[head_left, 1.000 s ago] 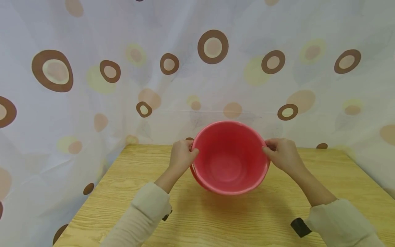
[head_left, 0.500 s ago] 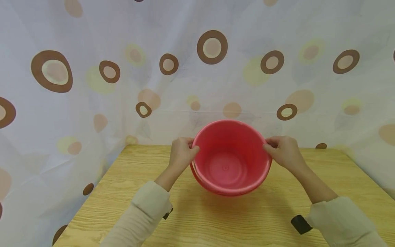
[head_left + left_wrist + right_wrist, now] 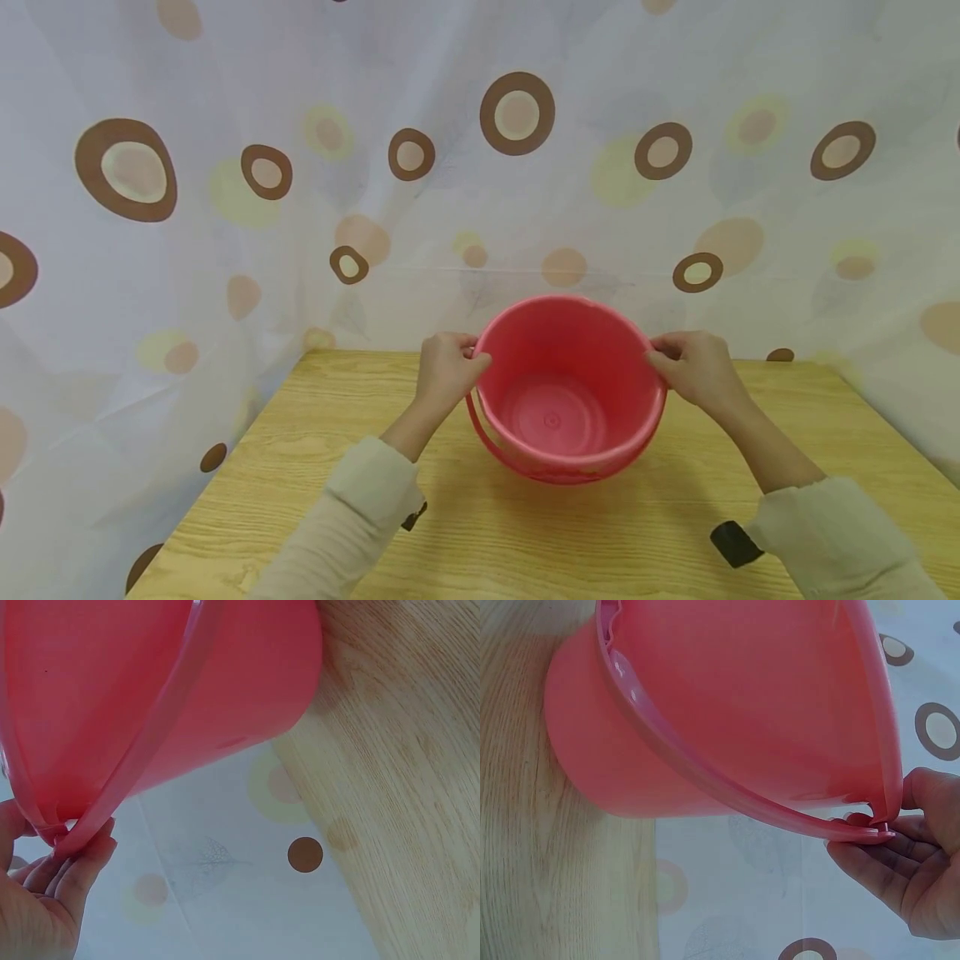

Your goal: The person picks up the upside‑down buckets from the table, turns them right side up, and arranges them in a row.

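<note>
A red plastic bucket (image 3: 558, 375) stands over the middle of the wooden table, its mouth tilted toward the head camera and its inside bare. On its left rim my left hand (image 3: 444, 371) pinches the edge, thumb inside and fingers outside. Opposite, my right hand (image 3: 693, 371) grips the right rim the same way. The red handle (image 3: 161, 712) hangs down along the near side in the left wrist view. In the right wrist view the handle's end (image 3: 862, 834) meets the rim beside my right fingers (image 3: 874, 870). Whether the base touches the table is hard to tell.
The wooden table (image 3: 315, 467) reaches back to a pale curtain (image 3: 450, 208) patterned with brown rings and spots, which also hangs at both sides. Dark bands (image 3: 735, 543) show at the sleeve cuffs.
The bucket has shifted slightly to the right, and its mouth has tipped a little more upward. The handle now hangs further from the rim. Both hands keep their hold.
</note>
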Demonstrator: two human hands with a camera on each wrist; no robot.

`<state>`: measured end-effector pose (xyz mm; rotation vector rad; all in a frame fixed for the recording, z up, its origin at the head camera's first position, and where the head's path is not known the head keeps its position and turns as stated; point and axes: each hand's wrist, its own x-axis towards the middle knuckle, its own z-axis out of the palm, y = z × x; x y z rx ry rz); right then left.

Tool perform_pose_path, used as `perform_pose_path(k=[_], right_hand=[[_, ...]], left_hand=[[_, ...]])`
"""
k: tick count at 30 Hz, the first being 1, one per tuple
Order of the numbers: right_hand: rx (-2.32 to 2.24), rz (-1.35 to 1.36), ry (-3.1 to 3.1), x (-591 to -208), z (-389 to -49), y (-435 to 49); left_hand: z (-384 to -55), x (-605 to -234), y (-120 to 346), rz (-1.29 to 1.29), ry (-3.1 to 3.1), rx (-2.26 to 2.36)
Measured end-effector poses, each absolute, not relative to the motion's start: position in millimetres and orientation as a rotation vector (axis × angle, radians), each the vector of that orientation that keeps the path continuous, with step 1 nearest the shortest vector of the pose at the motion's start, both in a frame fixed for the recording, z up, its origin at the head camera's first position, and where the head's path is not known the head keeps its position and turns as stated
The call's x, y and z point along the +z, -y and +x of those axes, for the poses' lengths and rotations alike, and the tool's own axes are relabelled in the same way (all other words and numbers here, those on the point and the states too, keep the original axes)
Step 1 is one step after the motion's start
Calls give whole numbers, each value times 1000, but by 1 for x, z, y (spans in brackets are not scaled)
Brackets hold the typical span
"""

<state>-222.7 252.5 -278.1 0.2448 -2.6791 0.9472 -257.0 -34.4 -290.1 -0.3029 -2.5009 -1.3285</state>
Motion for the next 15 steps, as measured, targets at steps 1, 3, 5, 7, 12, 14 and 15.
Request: perform_pose_path(k=[1,3,5,7,12,14,15], right_hand=[[945,245,2681,-278,-223,-253],[950,248,2684,-277,-224,-253],[964,250,2684,-277,-225,-252],[986,253,2687,-277,-226,-252],[996,258,2706,-277,-229,-250],[976,259,2714,-276,-230,-250],[966,258,2717,-276,-230,-250]], left_hand=[[-257,-290,34,-302,2499,-1333],[-257,-290,34,-299,2495,-1348],[-257,-290,34,-293,2495,-1360],[-258,-290,35,-287,2495,-1362],[-261,-290,35,-280,2492,-1321],[-262,-290,35,-267,2499,-1316],[-263,-290,34,-257,2505,-1317]])
